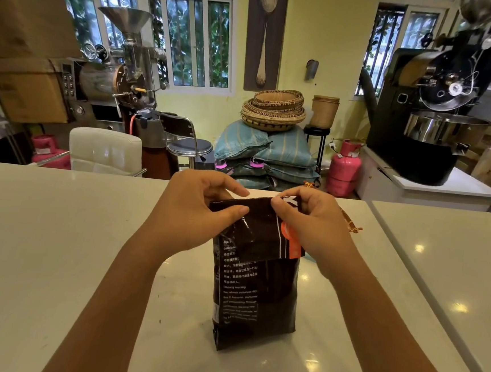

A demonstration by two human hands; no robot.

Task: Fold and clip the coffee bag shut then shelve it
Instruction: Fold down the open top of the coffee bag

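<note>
A dark brown coffee bag (258, 293) with white print and an orange stripe stands upright on the white counter (55, 243). Its top flap is folded over toward me. My left hand (194, 211) pinches the folded top edge at its left end, thumb in front and fingers behind. My right hand (309, 221) pinches the same edge at its right end. A small brown patterned object (352, 225), possibly a clip, lies on the counter just behind my right hand, mostly hidden.
A seam (410, 259) splits the counter from a second white surface on the right. Beyond the counter stand a white chair (105, 149), a black stool (188, 145), stacked sacks (264, 155) with woven baskets, pink gas cylinders (344, 167) and coffee roasting machines (431, 113).
</note>
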